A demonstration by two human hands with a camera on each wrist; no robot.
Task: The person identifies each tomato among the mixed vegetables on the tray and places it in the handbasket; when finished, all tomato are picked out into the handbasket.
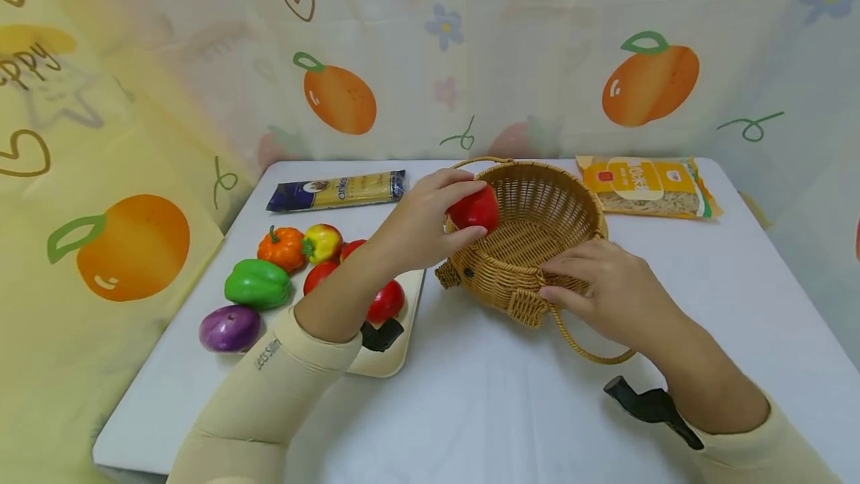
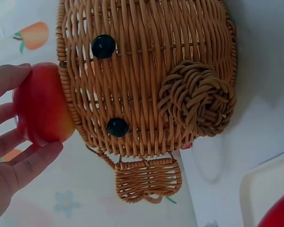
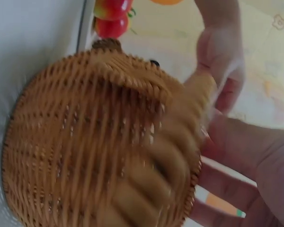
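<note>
My left hand (image 1: 423,221) holds a red apple (image 1: 478,209) right at the left rim of a wicker basket (image 1: 500,281). The left wrist view shows a yellow blush on the apple (image 2: 45,104), with fingers and thumb spread round it. The basket has an animal face: black button eyes (image 2: 103,46), a woven snout (image 2: 199,99) and ears. At its near right rim, my right hand (image 1: 614,290) grips the edge, fingers over the inside and thumb outside. A rope-like handle (image 1: 591,355) hangs down beneath that hand. The basket's visible floor is bare.
Left of the basket, a cream tray (image 1: 383,366) bears several red fruits, partly hidden by my left forearm. Beside it are a purple eggplant (image 1: 231,329), green pepper (image 1: 258,284) and orange pepper (image 1: 281,249). Behind lie a blue-yellow packet (image 1: 339,191) and a yellow noodle bag (image 1: 648,187).
</note>
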